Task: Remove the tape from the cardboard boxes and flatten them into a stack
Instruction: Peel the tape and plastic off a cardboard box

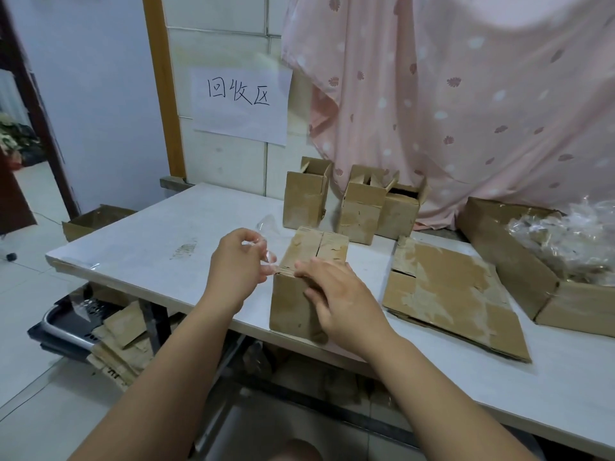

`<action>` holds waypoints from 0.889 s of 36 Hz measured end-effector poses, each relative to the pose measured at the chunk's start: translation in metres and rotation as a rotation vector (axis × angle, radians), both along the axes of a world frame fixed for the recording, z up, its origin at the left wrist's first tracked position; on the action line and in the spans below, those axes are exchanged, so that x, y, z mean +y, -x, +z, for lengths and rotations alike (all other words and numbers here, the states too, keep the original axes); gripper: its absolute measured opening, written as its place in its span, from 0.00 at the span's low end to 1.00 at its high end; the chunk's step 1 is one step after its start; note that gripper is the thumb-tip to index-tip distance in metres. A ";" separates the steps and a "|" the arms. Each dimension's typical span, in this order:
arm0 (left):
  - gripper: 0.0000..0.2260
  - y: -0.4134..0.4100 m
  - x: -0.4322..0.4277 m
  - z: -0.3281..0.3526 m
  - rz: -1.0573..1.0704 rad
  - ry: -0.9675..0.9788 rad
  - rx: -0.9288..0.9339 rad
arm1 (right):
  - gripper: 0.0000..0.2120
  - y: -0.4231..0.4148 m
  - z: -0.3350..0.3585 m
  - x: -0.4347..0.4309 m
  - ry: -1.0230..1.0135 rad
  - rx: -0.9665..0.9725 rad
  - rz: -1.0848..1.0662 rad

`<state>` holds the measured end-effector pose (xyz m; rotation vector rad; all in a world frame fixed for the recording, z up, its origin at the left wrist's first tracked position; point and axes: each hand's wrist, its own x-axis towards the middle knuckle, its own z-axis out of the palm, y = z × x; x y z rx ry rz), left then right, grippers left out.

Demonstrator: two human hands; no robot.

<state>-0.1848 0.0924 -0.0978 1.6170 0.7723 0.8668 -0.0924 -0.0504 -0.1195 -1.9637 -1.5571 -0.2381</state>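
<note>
person is standing at the near edge of the table [149, 227], working on one small box [319, 249] that is sitting upright right at that edge. left hand [238, 261] is pinching a clear tape strip [266, 251] between thumb and fingertips, with the strip curling up off the box's top left corner. right hand [336, 301] is lying over the box's near top edge, fingers fairly straight and pressing down, grasping nothing, just steadying it.

progress, as i'm reading it: somewhere past the middle. flattened stack [456, 294] is lying just right of the box, toward the near edge; how many sheets it is holding i cannot tell. three upright boxes [361, 207] are waiting along the far edge with flaps open; whether tape is clinging to them i cannot tell. big open carton [506, 254] at the right end is holding a tape wad [565, 237], so plenty of peeling is looking done.

left to do: finishing this strip, collapsing this box, then the three at the back.
</note>
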 end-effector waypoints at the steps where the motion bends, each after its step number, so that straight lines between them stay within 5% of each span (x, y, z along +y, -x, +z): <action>1: 0.06 -0.001 0.002 -0.001 0.005 0.000 0.009 | 0.15 0.000 0.000 0.000 -0.004 -0.005 0.011; 6: 0.07 -0.007 0.010 -0.004 0.075 -0.116 0.116 | 0.23 -0.002 -0.001 -0.003 0.063 -0.041 0.055; 13: 0.11 -0.012 0.010 0.006 -0.188 0.085 -0.057 | 0.19 -0.004 0.005 -0.004 0.029 -0.034 0.054; 21: 0.13 -0.019 0.010 -0.004 -0.038 0.172 -0.103 | 0.26 -0.006 0.016 -0.007 0.235 -0.120 0.070; 28: 0.09 -0.035 0.013 -0.004 0.132 -0.126 0.064 | 0.34 -0.007 0.023 -0.005 0.337 -0.201 0.045; 32: 0.11 -0.042 0.014 -0.009 0.113 -0.109 0.169 | 0.33 -0.005 0.022 -0.005 0.328 -0.167 0.026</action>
